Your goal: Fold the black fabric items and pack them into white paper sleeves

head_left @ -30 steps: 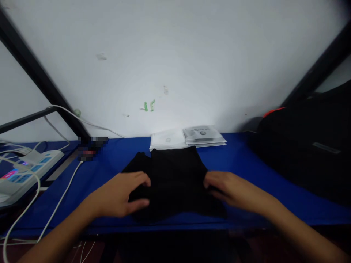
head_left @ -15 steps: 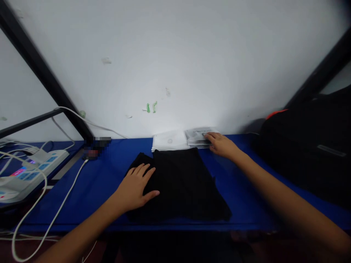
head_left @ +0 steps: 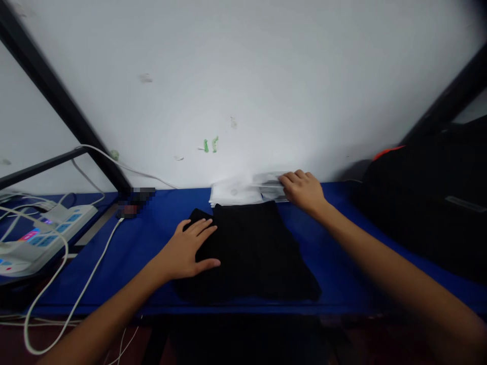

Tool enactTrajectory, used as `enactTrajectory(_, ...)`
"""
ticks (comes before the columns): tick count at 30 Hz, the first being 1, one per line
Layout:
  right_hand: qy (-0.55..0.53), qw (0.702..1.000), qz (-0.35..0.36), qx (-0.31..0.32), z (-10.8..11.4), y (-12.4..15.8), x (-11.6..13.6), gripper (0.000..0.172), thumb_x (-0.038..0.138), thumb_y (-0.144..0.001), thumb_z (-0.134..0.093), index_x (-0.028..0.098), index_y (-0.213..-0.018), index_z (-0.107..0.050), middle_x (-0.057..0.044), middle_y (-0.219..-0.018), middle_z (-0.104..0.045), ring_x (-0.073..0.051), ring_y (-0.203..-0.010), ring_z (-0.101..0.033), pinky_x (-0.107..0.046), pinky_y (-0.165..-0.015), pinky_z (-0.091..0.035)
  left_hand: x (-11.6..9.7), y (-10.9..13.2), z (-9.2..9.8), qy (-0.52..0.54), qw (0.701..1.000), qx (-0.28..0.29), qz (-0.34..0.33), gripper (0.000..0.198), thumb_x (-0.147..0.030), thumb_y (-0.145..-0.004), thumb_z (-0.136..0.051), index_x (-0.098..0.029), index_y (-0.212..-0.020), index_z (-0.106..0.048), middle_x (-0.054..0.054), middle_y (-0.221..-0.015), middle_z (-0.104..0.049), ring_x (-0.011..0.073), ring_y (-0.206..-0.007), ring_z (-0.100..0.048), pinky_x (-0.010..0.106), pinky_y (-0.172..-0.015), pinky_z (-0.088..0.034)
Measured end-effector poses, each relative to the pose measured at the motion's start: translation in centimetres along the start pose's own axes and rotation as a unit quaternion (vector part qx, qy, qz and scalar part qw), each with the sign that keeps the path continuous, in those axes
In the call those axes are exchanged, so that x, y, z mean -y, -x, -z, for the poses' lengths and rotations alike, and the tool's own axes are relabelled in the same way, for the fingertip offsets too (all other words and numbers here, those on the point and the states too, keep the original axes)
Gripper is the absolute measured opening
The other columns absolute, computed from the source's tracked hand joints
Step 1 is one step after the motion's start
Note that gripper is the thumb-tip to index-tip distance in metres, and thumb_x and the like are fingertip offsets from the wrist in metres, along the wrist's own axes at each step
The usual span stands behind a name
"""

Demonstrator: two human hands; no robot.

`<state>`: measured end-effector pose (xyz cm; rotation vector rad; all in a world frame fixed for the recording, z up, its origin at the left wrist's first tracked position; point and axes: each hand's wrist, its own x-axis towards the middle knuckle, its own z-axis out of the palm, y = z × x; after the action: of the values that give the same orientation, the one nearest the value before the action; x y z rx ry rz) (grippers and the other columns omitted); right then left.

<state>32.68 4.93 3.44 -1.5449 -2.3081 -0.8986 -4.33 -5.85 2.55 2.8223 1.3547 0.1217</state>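
Observation:
A folded black garment (head_left: 251,253) lies flat on the blue table (head_left: 102,274). My left hand (head_left: 190,248) rests palm down on its left side, fingers spread. At the wall behind the garment are flat white packets (head_left: 232,193) and, beside them, a pile of translucent plastic bags (head_left: 273,192). My right hand (head_left: 302,190) pinches the right edge of the top plastic bag, which is raised off the pile and blurred by motion. My right fingertips are partly hidden behind the hand.
On the left, a power strip (head_left: 49,238) holds several plugs, and a white cable (head_left: 93,274) loops over the table edge. A pixelated dark object (head_left: 133,205) lies by the black metal frame (head_left: 64,96). A large black bag-like item (head_left: 426,203) fills the right side.
My right hand has closed on the top plastic bag and lifted its edge slightly upward from the pile. The left hand stays on the black garment. The view has shifted a little.

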Motion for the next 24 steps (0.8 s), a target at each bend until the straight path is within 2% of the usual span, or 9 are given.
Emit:
enactTrajectory(2, -0.001, 0.999, 0.020, -0.027, 2.4, 0.3, 2.0, 0.034, 0.015, -0.094, -0.039, 0.017, -0.121, -0.059, -0.011, -0.112, -0.066, -0.026, -0.093, -0.050, -0.036, -0.072, -0.031, 1.0, -1.0, -0.2, -0.001, 1.000, -0.006, 0.001, 0.084, -0.077, -0.084, -0.043, -0.021, -0.147, -0.036, 0.012, -0.155, -0.033, 0.0332, -0.142, -0.033, 0.054, -0.117, -0.015)
enactTrajectory(4, -0.017, 0.993, 0.055, -0.099, 4.5, 0.8, 4.0, 0.035, 0.013, -0.092, -0.042, 0.016, -0.123, -0.057, -0.011, -0.109, -0.067, -0.025, -0.091, -0.050, -0.037, -0.070, -0.032, 1.9, -1.9, -0.8, 0.006, 1.000, 0.007, 0.000, 0.088, -0.077, -0.084, -0.043, -0.020, -0.149, -0.031, 0.013, -0.156, -0.031, 0.0322, -0.143, -0.030, 0.052, -0.118, -0.015)
enactTrajectory(6, -0.037, 0.986, 0.072, -0.145, 6.1, 1.2, 5.6, 0.038, 0.010, -0.091, -0.043, 0.016, -0.125, -0.056, -0.012, -0.108, -0.067, -0.026, -0.090, -0.049, -0.038, -0.069, -0.032, 2.7, -2.7, -1.4, 0.029, 0.999, 0.023, -0.006, 0.090, -0.076, -0.084, -0.045, -0.018, -0.150, -0.027, 0.015, -0.155, -0.033, 0.0321, -0.142, -0.032, 0.050, -0.117, -0.020)
enactTrajectory(8, -0.052, 0.984, 0.071, -0.152, 6.9, 1.6, 6.3, 0.039, 0.009, -0.091, -0.041, 0.016, -0.125, -0.057, -0.013, -0.106, -0.067, -0.028, -0.089, -0.049, -0.039, -0.066, -0.033, 3.3, -3.3, -1.7, 0.068, 0.998, 0.015, 0.001, 0.086, -0.073, -0.085, -0.047, -0.018, -0.149, -0.027, 0.017, -0.152, -0.038, 0.0321, -0.137, -0.040, 0.048, -0.113, -0.029)
enactTrajectory(11, -0.068, 0.989, 0.048, -0.122, 6.8, 1.8, 6.0, 0.038, 0.008, -0.090, -0.039, 0.016, -0.121, -0.060, -0.015, -0.101, -0.067, -0.031, -0.086, -0.048, -0.041, -0.065, -0.034, 4.4, -4.5, -1.5, 0.130, 0.988, -0.064, 0.054, 0.065, -0.065, -0.089, -0.047, -0.020, -0.136, -0.045, 0.014, -0.136, -0.053, 0.0288, -0.118, -0.057, 0.044, -0.100, -0.044)
enactTrajectory(14, -0.082, 0.993, 0.006, -0.079, 6.1, 2.0, 4.9, 0.035, 0.009, -0.088, -0.042, 0.017, -0.115, -0.063, -0.015, -0.097, -0.066, -0.030, -0.086, -0.049, -0.041, -0.066, -0.034, 5.8, -6.2, -1.4, 0.121, 0.971, -0.145, 0.145, 0.051, -0.058, -0.089, -0.049, -0.019, -0.122, -0.054, 0.015, -0.124, -0.057, 0.0310, -0.113, -0.058, 0.047, -0.095, -0.046)
enactTrajectory(18, -0.087, 0.994, -0.044, -0.039, 5.8, 2.5, 3.9, 0.031, 0.009, -0.088, -0.045, 0.020, -0.110, -0.064, -0.012, -0.098, -0.066, -0.029, -0.087, -0.050, -0.039, -0.068, -0.033, 7.6, -8.8, -2.0, 0.127, 0.955, -0.096, 0.252, 0.069, -0.061, -0.084, -0.055, -0.011, -0.130, -0.046, 0.024, -0.131, -0.053, 0.0408, -0.122, -0.050, 0.052, -0.097, -0.041)
enactTrajectory(21, -0.076, 0.995, -0.028, -0.054, 6.1, 3.1, 3.9, 0.031, 0.009, -0.089, -0.044, 0.019, -0.112, -0.063, -0.012, -0.101, -0.067, -0.028, -0.088, -0.051, -0.038, -0.067, -0.033, 8.1, -10.1, -2.5, 0.152, 0.958, -0.072, 0.232, 0.065, -0.062, -0.083, -0.054, -0.012, -0.124, -0.051, 0.021, -0.128, -0.058, 0.0380, -0.119, -0.054, 0.048, -0.096, -0.043)
enactTrajectory(24, -0.064, 0.993, 0.039, -0.095, 6.6, 3.8, 4.7, 0.031, 0.010, -0.090, -0.045, 0.017, -0.116, -0.061, -0.011, -0.105, -0.068, -0.027, -0.089, -0.052, -0.037, -0.068, -0.034, 7.6, -10.9, -2.4, 0.167, 0.965, -0.070, 0.189, 0.055, -0.058, -0.083, -0.056, -0.014, -0.116, -0.058, 0.016, -0.123, -0.062, 0.0338, -0.115, -0.057, 0.044, -0.097, -0.044)
